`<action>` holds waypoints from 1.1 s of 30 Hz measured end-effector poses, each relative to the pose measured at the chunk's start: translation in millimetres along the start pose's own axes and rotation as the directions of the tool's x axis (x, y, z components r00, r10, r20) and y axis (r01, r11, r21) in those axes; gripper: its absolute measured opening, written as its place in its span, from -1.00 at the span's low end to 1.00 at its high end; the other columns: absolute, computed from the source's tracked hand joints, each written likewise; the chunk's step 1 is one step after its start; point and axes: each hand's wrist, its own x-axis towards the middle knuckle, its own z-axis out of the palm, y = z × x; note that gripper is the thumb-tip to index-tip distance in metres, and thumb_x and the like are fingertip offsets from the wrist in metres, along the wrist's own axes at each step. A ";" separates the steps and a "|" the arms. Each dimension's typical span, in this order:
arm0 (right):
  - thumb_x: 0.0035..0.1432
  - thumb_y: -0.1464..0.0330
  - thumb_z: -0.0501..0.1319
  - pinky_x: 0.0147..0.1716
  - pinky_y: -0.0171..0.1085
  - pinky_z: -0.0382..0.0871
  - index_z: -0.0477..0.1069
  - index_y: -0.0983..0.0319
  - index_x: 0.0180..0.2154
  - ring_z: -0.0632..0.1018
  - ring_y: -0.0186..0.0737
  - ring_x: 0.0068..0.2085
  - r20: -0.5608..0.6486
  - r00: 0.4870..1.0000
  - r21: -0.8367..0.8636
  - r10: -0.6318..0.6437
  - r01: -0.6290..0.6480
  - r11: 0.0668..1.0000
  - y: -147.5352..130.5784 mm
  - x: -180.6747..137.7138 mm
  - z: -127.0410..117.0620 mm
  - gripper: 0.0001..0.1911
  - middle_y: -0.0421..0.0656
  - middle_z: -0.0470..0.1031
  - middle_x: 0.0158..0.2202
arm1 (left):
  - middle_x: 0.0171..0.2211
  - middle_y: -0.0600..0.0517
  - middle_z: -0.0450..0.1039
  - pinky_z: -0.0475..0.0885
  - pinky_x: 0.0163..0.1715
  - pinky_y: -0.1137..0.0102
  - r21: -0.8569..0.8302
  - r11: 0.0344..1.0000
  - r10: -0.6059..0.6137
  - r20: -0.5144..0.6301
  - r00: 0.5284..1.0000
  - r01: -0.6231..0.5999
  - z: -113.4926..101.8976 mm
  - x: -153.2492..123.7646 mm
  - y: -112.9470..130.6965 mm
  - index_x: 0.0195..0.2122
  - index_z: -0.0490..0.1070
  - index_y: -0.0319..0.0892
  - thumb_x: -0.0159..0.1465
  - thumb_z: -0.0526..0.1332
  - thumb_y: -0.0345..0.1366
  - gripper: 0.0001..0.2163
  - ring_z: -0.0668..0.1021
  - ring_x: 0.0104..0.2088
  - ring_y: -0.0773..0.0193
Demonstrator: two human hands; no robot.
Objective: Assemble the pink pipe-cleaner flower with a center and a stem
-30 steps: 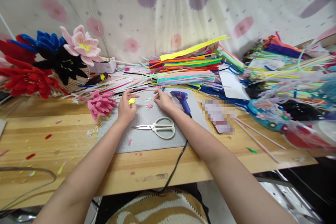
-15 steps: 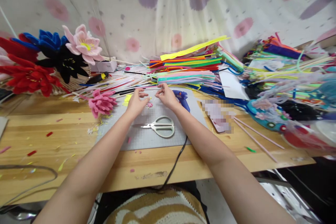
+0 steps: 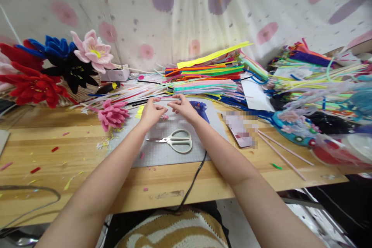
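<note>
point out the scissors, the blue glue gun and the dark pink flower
Scissors (image 3: 168, 139): head view, near the pivot.
Blue glue gun (image 3: 202, 111): head view, upper part of the handle.
Dark pink flower (image 3: 112, 115): head view, middle of its petals.

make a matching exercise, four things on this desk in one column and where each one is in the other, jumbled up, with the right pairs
1. scissors
2. blue glue gun
3. yellow piece
4. two pink rods

A. on the wooden table, right of the mat
B. beside the left hand, partly hidden
C. on the grey mat, nearer the person than both hands
D. beside the right hand, partly hidden

Pairs: 1-C, 2-D, 3-B, 4-A
</note>
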 end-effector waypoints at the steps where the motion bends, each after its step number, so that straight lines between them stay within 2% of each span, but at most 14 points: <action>1: -0.11 0.32 0.24 -0.53 -0.40 0.22 0.14 0.19 -0.22 0.37 -0.46 -0.55 0.026 1.000 0.004 0.005 -0.005 1.000 -0.2 -0.4 0.6 -0.61 -0.33 0.40 -0.47 | -0.50 0.09 0.50 0.32 -0.44 0.42 0.008 1.000 -0.001 0.000 1.000 0.001 -0.3 0.5 -0.6 -0.17 0.22 -0.16 -0.12 0.32 -0.25 -0.53 0.52 -0.48 0.29; 5: -0.17 0.36 0.25 -0.53 -0.41 0.19 0.16 0.19 -0.26 0.34 -0.46 -0.56 -0.002 0.999 -0.017 -0.036 0.036 0.999 2.7 0.8 3.6 -0.61 -0.39 0.36 -0.56 | -0.48 0.08 0.51 0.34 -0.41 0.38 0.026 1.000 -0.013 0.022 1.000 0.013 -1.3 -0.2 0.1 -0.14 0.21 -0.16 -0.11 0.30 -0.24 -0.51 0.52 -0.47 0.26; 7: -0.18 0.37 0.25 -0.50 -0.41 0.20 0.16 0.19 -0.27 0.35 -0.45 -0.54 -0.045 0.998 -0.023 -0.051 0.050 0.998 6.8 2.3 4.1 -0.62 -0.39 0.35 -0.56 | -0.42 0.06 0.53 0.36 -0.34 0.33 0.053 0.998 0.025 -0.021 0.999 -0.024 -3.4 -2.7 -0.8 -0.13 0.21 -0.15 -0.06 0.26 -0.27 -0.56 0.53 -0.40 0.24; 9: -0.19 0.37 0.25 -0.47 -0.40 0.21 0.16 0.19 -0.28 0.37 -0.44 -0.52 -0.071 0.996 -0.018 -0.047 0.046 0.999 12.1 2.8 4.0 -0.63 -0.39 0.35 -0.56 | -0.33 0.04 0.53 0.36 -0.23 0.29 0.119 0.987 0.125 -0.128 0.984 -0.110 -6.5 -7.0 -5.8 -0.11 0.20 -0.14 0.00 0.17 -0.36 -0.61 0.53 -0.29 0.22; 11: -0.19 0.36 0.25 -0.47 -0.40 0.21 0.16 0.19 -0.29 0.37 -0.44 -0.52 -0.066 0.998 -0.017 -0.018 0.017 1.000 17.7 1.9 4.0 -0.63 -0.39 0.35 -0.56 | -0.25 0.03 0.53 0.32 -0.13 0.25 0.216 0.951 0.269 -0.216 0.939 -0.222 -9.8 -12.6 -15.3 -0.08 0.18 -0.14 0.01 0.09 -0.46 -0.60 0.50 -0.18 0.21; 12: -0.19 0.36 0.25 -0.48 -0.40 0.20 0.16 0.19 -0.29 0.37 -0.44 -0.53 -0.058 0.998 -0.020 -0.001 0.000 1.000 20.3 1.1 4.3 -0.63 -0.39 0.35 -0.56 | -0.23 0.03 0.52 0.30 -0.08 0.24 0.267 0.920 0.349 -0.224 0.910 -0.287 -11.2 -15.5 -21.4 -0.07 0.18 -0.15 -0.01 0.06 -0.51 -0.57 0.48 -0.12 0.20; 14: -0.19 0.35 0.25 -0.49 -0.40 0.19 0.16 0.18 -0.29 0.37 -0.43 -0.53 -0.042 0.999 -0.023 0.022 -0.023 0.999 25.2 -0.4 5.8 -0.63 -0.38 0.37 -0.55 | -0.21 0.01 0.53 0.23 0.01 0.20 0.367 0.837 0.490 -0.170 0.855 -0.406 -13.1 -20.4 -33.8 -0.05 0.18 -0.17 -0.04 0.05 -0.55 -0.53 0.43 -0.02 0.16; 16: -0.18 0.35 0.25 -0.49 -0.40 0.20 0.16 0.18 -0.29 0.39 -0.43 -0.52 -0.035 0.999 -0.023 0.026 -0.027 0.999 29.5 -0.9 8.0 -0.64 -0.37 0.38 -0.54 | -0.19 0.01 0.53 0.20 0.04 0.18 0.428 0.751 0.582 -0.068 0.810 -0.503 -13.8 -23.2 -43.9 -0.02 0.18 -0.17 -0.06 0.04 -0.56 -0.49 0.40 0.00 0.12; 19: -0.17 0.37 0.25 -0.47 -0.40 0.22 0.17 0.18 -0.28 0.40 -0.41 -0.50 -0.045 0.999 -0.053 0.024 -0.026 0.998 34.8 0.3 11.0 -0.64 -0.37 0.39 -0.54 | -0.15 0.01 0.52 0.18 0.07 0.14 0.468 0.663 0.633 0.067 0.771 -0.584 -13.5 -23.2 -51.2 0.03 0.17 -0.17 -0.07 0.05 -0.55 -0.44 0.38 0.02 0.09; 24: -0.14 0.40 0.25 -0.41 -0.37 0.27 0.17 0.18 -0.28 0.43 -0.40 -0.48 -0.070 0.997 -0.134 0.019 -0.029 0.991 37.8 1.3 12.7 -0.65 -0.37 0.40 -0.53 | -0.13 0.00 0.50 0.10 0.15 0.12 0.479 0.589 0.666 0.169 0.727 -0.651 -12.0 -21.7 -52.0 0.06 0.16 -0.18 -0.09 0.05 -0.54 -0.40 0.37 0.04 0.10; 30: -0.11 0.41 0.24 -0.32 -0.32 0.32 0.18 0.18 -0.28 0.47 -0.39 -0.44 -0.089 0.996 -0.198 0.020 -0.038 0.980 33.8 -1.9 14.8 -0.68 -0.37 0.42 -0.53 | -0.10 0.00 0.49 0.07 0.18 0.12 0.488 0.556 0.661 0.231 0.714 -0.673 -11.4 -23.3 -50.1 0.07 0.16 -0.20 -0.09 0.04 -0.53 -0.39 0.37 0.05 0.11; 33: -0.11 0.42 0.25 -0.29 -0.31 0.31 0.18 0.17 -0.28 0.47 -0.38 -0.43 -0.103 0.994 -0.243 0.029 -0.053 0.968 32.6 -2.3 15.5 -0.68 -0.37 0.42 -0.53 | -0.10 0.00 0.49 0.03 0.19 0.12 0.485 0.574 0.612 0.282 0.739 -0.660 -11.6 -24.0 -46.9 0.09 0.16 -0.20 -0.09 0.04 -0.53 -0.38 0.36 0.07 0.12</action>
